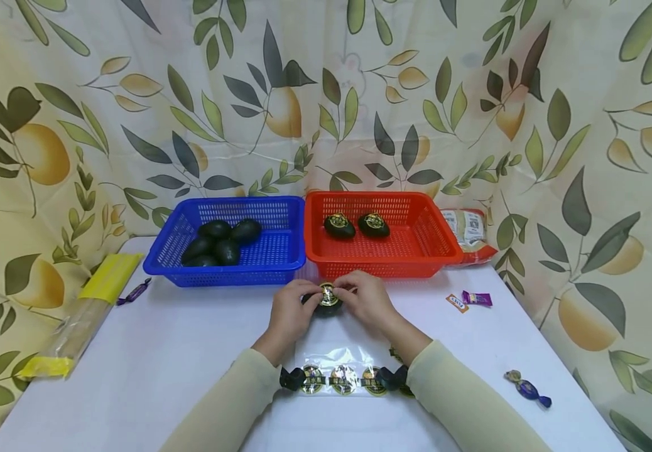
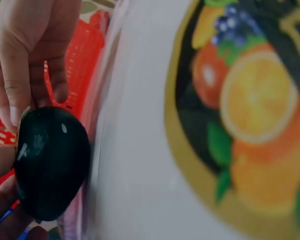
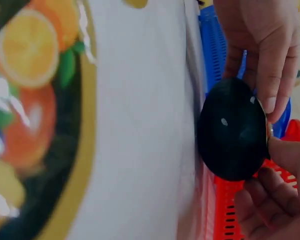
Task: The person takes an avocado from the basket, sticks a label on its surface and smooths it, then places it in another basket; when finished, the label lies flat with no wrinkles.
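Avocado [image 1: 328, 310] held between left hand [image 1: 292, 309] and right hand [image 1: 368, 299], near red basket [image 1: 382, 269]; its sides grasped by fingers of both, thumbs at edges of gold sticker [image 1: 328, 293]. Avocado best steadied from beneath, sticker smoothed outward from middle so creases are avoided.

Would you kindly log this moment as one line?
left hand, right hand: holding avocado, gold sticker on top | blue basket: avocados, no stickers visible | red basket: two stickered avocados
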A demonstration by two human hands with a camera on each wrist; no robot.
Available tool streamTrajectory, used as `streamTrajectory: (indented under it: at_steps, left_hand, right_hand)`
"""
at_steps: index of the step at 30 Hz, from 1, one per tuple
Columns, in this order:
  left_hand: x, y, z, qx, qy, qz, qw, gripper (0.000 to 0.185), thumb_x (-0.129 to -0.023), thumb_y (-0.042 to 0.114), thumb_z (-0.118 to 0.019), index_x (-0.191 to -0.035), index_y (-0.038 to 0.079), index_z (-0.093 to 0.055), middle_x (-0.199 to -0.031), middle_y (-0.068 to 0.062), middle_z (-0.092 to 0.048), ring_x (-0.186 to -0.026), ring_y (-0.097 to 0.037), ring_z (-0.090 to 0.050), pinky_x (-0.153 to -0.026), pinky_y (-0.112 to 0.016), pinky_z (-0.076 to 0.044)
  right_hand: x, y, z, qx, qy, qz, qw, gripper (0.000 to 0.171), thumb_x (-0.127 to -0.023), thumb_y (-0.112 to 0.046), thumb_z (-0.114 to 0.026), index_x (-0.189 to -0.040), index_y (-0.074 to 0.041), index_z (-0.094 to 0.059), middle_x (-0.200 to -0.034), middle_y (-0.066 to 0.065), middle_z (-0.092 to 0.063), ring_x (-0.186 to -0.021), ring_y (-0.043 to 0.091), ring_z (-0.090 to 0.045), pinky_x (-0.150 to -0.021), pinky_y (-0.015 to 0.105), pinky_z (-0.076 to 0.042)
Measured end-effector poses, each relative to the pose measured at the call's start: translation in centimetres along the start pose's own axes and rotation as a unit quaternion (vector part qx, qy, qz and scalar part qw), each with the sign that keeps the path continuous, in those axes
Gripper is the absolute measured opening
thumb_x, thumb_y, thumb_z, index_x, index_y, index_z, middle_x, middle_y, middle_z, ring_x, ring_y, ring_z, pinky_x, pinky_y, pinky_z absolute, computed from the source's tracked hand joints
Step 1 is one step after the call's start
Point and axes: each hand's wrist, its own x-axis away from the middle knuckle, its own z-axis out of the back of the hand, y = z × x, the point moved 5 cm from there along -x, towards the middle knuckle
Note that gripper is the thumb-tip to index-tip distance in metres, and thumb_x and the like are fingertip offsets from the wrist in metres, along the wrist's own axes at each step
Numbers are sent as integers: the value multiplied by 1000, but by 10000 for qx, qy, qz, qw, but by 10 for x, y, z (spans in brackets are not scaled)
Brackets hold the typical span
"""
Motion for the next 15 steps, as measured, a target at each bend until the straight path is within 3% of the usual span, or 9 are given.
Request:
streamTrajectory:
  at_steps: [3,7,15]
  left_hand:
    - [1,3,-1,-160,-161,-189,9996,17,-98,19,-74,-112,13,-81,-118,-4,-73,-113,-25,-69,-100,-45,-55]
    - [0,4,0,-210,-374,-97,9990,25,-99,23,-73,-121,14,-78,-122,-6,-71,-116,-27,-67,-102,-47,-54]
    - [-3,-3,-4,-16,-798,-228,9966,38,-99,26,-73,-135,13,-70,-131,-9,-65,-122,-30,-62,-107,-47,-52]
  right_hand:
    - [2,-2,-1,170,-35,383,9991,16,-94,-22,-78,-108,-14,-81,-111,3,-74,-96,19,-70,-83,37,-58]
    - [2,-1,-3,183,-202,542,9982,23,-93,-24,-79,-114,-14,-80,-113,2,-72,-95,18,-69,-82,34,-57]
    - [-4,1,-5,163,-675,367,9969,42,-90,-30,-83,-128,-16,-75,-102,3,-64,-88,20,-62,-74,28,-50]
